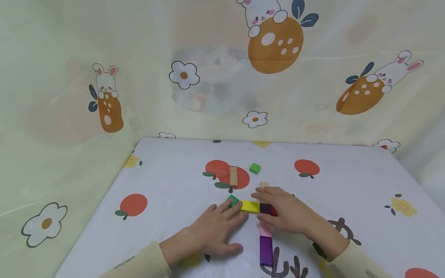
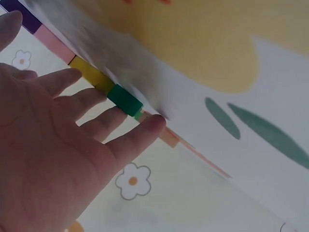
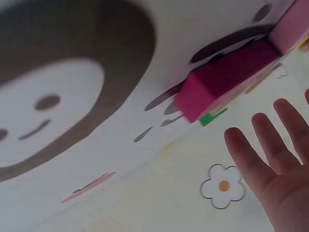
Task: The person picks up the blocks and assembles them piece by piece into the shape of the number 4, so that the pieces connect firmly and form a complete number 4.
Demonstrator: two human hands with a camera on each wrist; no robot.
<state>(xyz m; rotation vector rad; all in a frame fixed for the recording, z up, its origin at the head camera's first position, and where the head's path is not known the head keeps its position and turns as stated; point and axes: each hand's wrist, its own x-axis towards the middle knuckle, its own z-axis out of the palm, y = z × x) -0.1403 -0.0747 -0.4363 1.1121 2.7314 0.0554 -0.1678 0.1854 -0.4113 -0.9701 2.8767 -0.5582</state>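
Observation:
My left hand [image 1: 219,231] lies spread and palm down over the table. Its fingertips are right at a green cube [image 1: 232,199] and the near end of a yellow block [image 1: 250,207]. The cube sits against the yellow block's left end. My right hand [image 1: 281,208] is over the right part of the arrangement, its fingers fairly straight and spread. Between its thumb and fingers shows a dark block [image 1: 265,209]. A magenta block [image 3: 227,77] stands near these fingers in the right wrist view. Toward me run a pink block [image 1: 265,230] and a purple block [image 1: 266,251], end to end.
A plain wooden block [image 1: 233,177] and a light green cube [image 1: 255,168] lie farther back. Another wooden block [image 1: 264,184] shows partly beyond the right hand. The white tablecloth [image 1: 174,170] has printed fruit and flowers; a patterned curtain [image 1: 215,127] hangs behind the table.

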